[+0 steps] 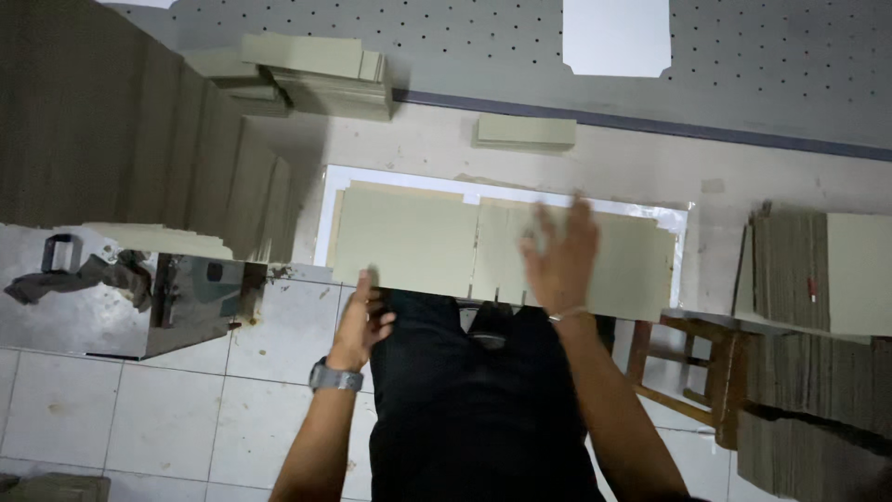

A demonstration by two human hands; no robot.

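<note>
Right hand (560, 256) spread flat on cardboard sheet (520, 251), left hand (360, 321) gripping its near edge

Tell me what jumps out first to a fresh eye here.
The two hands: the right hand, blurred, lies flat on the pale green board sheets at the table's near edge, while the left hand, above a wristwatch, grips that edge. Tall stacks of the same boards crowd the left, with more stacks on the right.
</note>
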